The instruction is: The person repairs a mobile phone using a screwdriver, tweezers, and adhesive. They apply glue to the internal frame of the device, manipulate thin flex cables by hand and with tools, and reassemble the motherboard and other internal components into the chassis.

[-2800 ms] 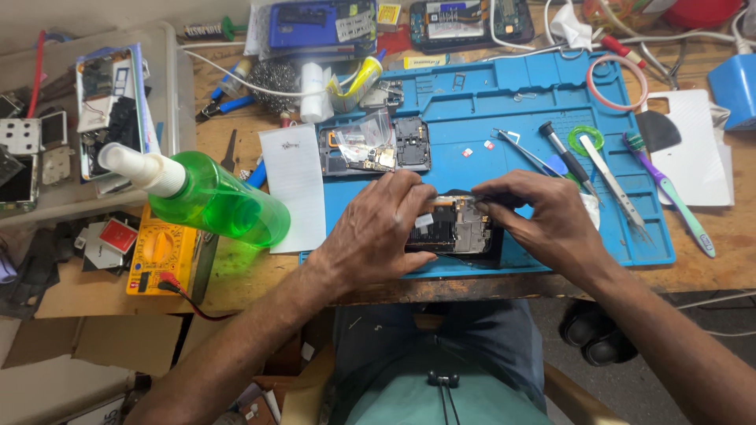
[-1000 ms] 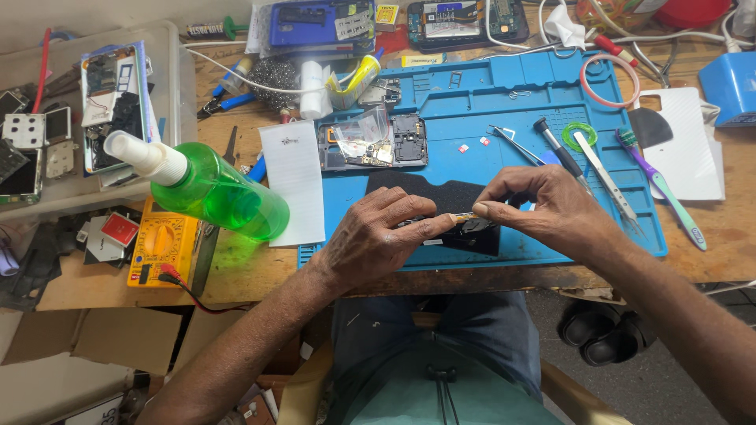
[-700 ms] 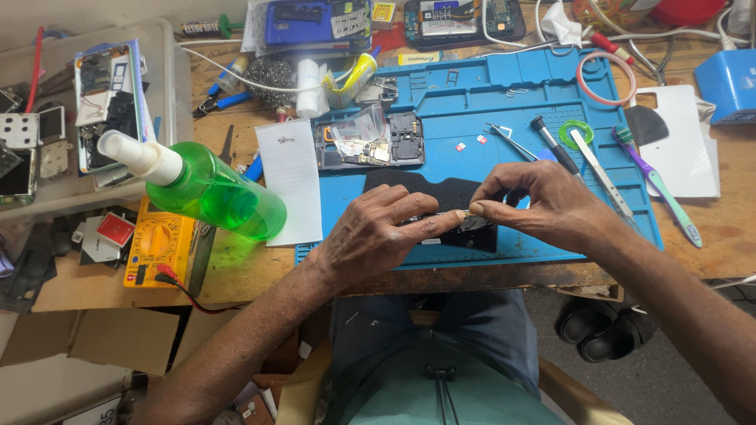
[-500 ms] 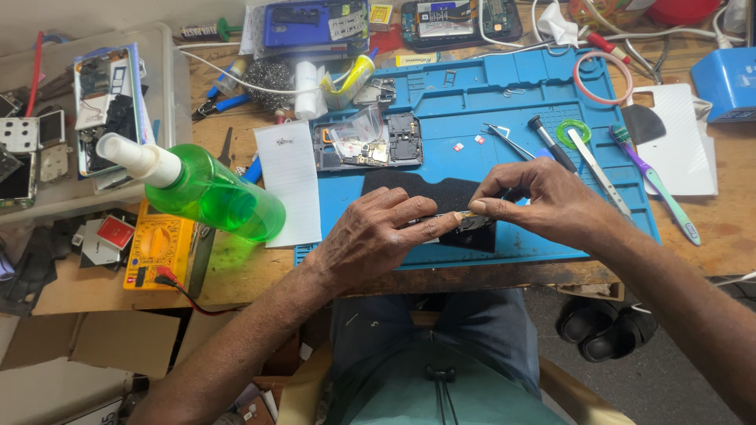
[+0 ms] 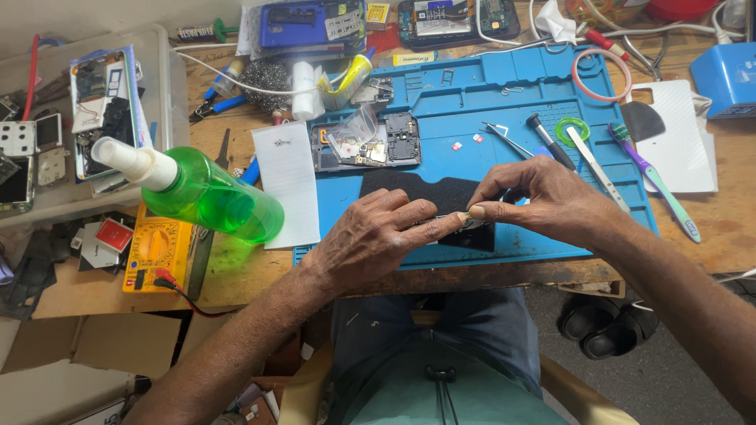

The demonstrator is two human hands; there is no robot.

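a: your left hand [image 5: 370, 240] and right hand [image 5: 543, 197] both pinch a small part [image 5: 471, 221] over the black pad [image 5: 441, 193] on the mat [image 5: 488, 102].

b: it looks light and fragile, so grip its edges.

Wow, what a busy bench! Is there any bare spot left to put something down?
Some. The blue mat is bare between the opened phone and the tweezers, and the wooden bench is bare right of the toothbrush. The back edge and the left side by the green spray bottle are crowded.
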